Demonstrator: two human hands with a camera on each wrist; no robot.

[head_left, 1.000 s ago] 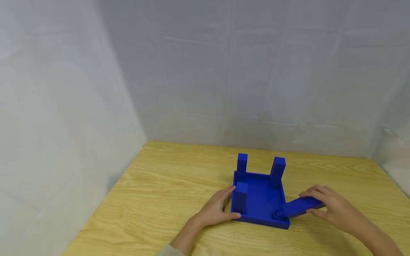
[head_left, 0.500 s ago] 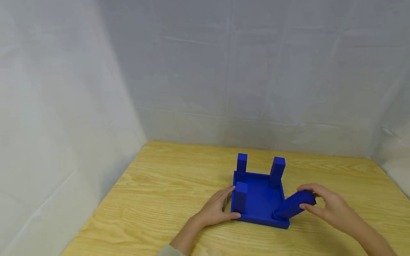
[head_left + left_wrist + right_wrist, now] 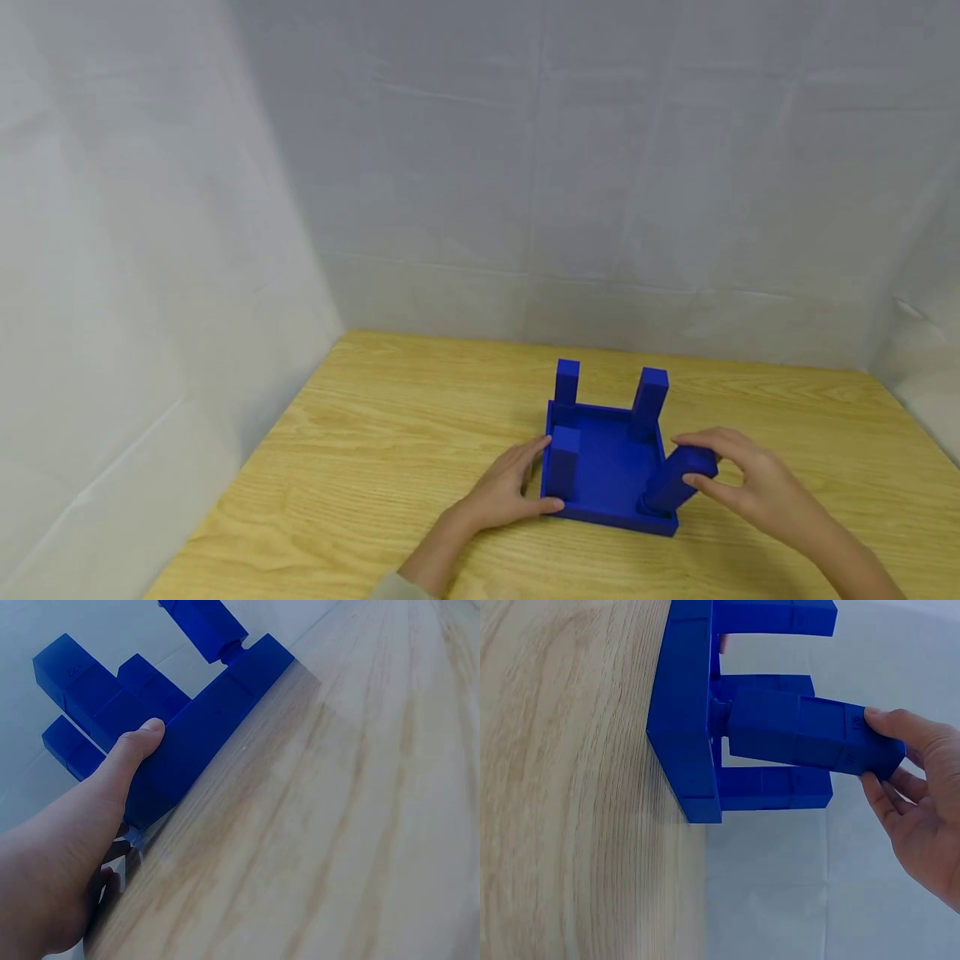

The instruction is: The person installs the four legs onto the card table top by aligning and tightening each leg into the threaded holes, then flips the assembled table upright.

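Right grip: right hand pinches the free end of a blue square plastic leg post between thumb and fingers; the post leans outward, its round peg end down at the near right corner socket.
Left grip: left hand has thumb and fingers curled round the near left corner of the blue square plastic tray-like base, thumb lying along its near wall and steadying it.
Tilted post: in the right wrist view the blue leg post meets the base at an angle, its peg at the socket, not yet square to it.
Near left post: short blue plastic post stands upright in the corner just beside the left hand.
Far posts: far left blue post and far right blue post stand upright in the two back corners.
Counter: light wood-grain counter carries the base, which lies flat.
Step in hand: seating the fourth post, by my reading; three corners are filled.
Next move: it calls for swinging the post upright over the socket and pressing straight down while the left hand braces the base.
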